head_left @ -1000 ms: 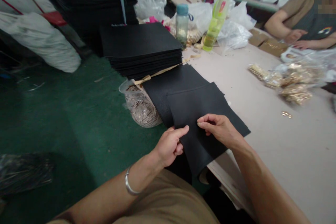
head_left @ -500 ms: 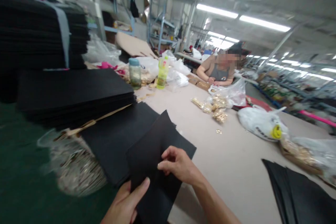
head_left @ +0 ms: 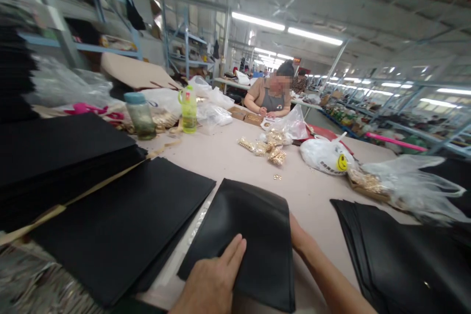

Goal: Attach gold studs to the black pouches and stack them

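A black leather-like sheet (head_left: 253,225) lies in front of me, its right side lifted and curved. My left hand (head_left: 215,274) rests on it with two fingers stretched out flat together on the surface. My right hand (head_left: 297,233) reaches under the raised right edge; only the wrist side shows and the fingers are hidden behind the sheet. Just left is a flat stack of similar black sheets (head_left: 125,221). More black sheets (head_left: 405,260) overlap at the right, one with a small gold-coloured piece on it.
Small gold-coloured metal parts (head_left: 277,176) lie ahead, near bagged ones (head_left: 276,155). A white plastic bag (head_left: 324,155) sits to the right. A jar (head_left: 140,117) and a yellow-green bottle (head_left: 189,110) stand back left. A tall black stack (head_left: 55,152) is at left. A person (head_left: 270,95) works across the table.
My view has turned right. The sheet has come down lower and flatter. My left hand has gone from gripping its edge to lying on top; my right hand has moved from its face to underneath.
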The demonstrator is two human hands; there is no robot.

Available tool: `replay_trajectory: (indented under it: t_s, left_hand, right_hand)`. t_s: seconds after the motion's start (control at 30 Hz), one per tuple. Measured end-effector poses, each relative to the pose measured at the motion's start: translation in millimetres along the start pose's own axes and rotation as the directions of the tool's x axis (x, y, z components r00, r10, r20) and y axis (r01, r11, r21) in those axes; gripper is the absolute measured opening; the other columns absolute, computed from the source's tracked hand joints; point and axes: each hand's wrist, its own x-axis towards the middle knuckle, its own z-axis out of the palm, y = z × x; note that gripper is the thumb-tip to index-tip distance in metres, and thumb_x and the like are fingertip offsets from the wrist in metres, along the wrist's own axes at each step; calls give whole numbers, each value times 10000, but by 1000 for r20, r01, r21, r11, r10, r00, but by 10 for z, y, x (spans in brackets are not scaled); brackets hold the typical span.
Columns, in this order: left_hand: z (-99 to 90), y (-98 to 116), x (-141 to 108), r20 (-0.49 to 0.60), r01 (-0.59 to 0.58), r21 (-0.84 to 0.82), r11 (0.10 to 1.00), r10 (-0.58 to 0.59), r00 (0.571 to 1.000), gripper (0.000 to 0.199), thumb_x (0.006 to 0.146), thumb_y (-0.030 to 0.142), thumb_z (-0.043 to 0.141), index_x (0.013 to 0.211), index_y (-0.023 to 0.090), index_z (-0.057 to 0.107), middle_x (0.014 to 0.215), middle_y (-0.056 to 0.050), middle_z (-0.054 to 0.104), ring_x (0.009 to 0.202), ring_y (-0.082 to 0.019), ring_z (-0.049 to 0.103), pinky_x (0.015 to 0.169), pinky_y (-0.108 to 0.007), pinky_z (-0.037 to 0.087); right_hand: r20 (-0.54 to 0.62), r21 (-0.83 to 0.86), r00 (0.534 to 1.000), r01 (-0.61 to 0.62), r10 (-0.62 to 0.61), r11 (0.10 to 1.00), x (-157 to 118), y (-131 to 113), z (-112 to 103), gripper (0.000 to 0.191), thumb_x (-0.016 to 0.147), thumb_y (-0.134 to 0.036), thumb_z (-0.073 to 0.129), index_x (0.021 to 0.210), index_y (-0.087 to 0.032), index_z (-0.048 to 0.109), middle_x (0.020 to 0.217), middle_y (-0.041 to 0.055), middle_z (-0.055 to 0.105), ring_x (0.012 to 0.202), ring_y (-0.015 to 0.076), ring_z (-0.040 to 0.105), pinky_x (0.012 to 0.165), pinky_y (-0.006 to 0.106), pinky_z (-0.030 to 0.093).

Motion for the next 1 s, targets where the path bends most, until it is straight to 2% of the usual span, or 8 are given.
replay_trajectory:
  t_s: [0.1, 0.17, 0.27, 0.43, 0.6, 0.77, 0.87, 1.0]
  left_hand:
    - [221, 99, 40, 53, 11, 50, 999, -14, 999, 855, 573, 29, 440, 1426, 92, 423, 1507, -141, 309, 800, -235, 717, 706, -378, 607]
    - [277, 104, 33, 50, 20, 46, 999, -22, 999, 867, 551, 58, 473, 1417, 97, 441, 1513, -144, 293, 775, -233, 709, 697, -378, 603]
    - [313, 48, 20, 33, -4, 4, 1000, 4, 999, 820, 582, 112, 525, 1399, 99, 465, 1510, -137, 310, 792, -242, 710, 711, -371, 598]
    - [434, -58, -2, -63, -84, -7, 996, 83, 995, 657, 717, 190, 575, 1365, 108, 503, 1479, -130, 378, 759, -239, 713, 655, -364, 601]
    - [512, -117, -41, -122, -147, -19, 989, 143, 982, 592, 761, 211, 575, 1347, 150, 516, 1457, -127, 429, 716, -219, 709, 608, -327, 585]
    - [505, -102, -58, -230, -136, -186, 973, 91, 969, 597, 771, 360, 649, 1333, 196, 534, 1426, -131, 493, 789, -231, 710, 672, -310, 572]
    - [451, -49, -51, -175, -95, -215, 972, 57, 983, 610, 762, 387, 664, 1319, 170, 548, 1437, -142, 479, 827, -243, 706, 706, -333, 574]
    - [322, -2, -30, -19, -54, -227, 972, 51, 999, 661, 719, 303, 680, 1339, 130, 529, 1486, -138, 402, 905, -264, 692, 751, -390, 584]
  right_hand:
    - [-5, -486, 998, -58, 63, 872, 192, 297, -321, 233, 860, -195, 519, 976, -184, 721, 1061, 81, 720, 1011, 245, 646, 908, 339, 480]
    - [-54, -606, 993, -113, 102, 788, 374, 456, -490, 303, 874, -172, 464, 1045, -154, 714, 1082, 111, 718, 1018, 241, 655, 928, 329, 462]
    - [-67, -665, 990, -137, 124, 735, 667, 607, -593, 341, 900, -188, 442, 1124, -138, 694, 1139, 121, 704, 1066, 232, 644, 977, 310, 429]
    - [38, -776, 991, -52, 130, 629, 1052, 660, -462, 337, 929, -210, 434, 1143, -149, 686, 1138, 128, 694, 1091, 223, 619, 975, 284, 405]
    - [104, -853, 976, -11, 192, 522, 1240, 627, -364, 306, 907, -170, 443, 1035, -95, 711, 1057, 190, 694, 1040, 260, 628, 922, 316, 418]
    - [48, -887, 964, -79, 261, 455, 1294, 598, -386, 260, 889, -154, 472, 995, -90, 701, 1056, 215, 686, 1032, 277, 631, 876, 335, 428]
    - [6, -873, 960, -132, 279, 470, 1246, 628, -431, 240, 903, -188, 478, 969, -92, 687, 1025, 218, 687, 1005, 280, 639, 855, 341, 431]
    - [-66, -788, 961, -215, 268, 577, 1058, 696, -583, 217, 896, -207, 479, 958, -113, 664, 1024, 185, 688, 987, 264, 644, 864, 341, 433]
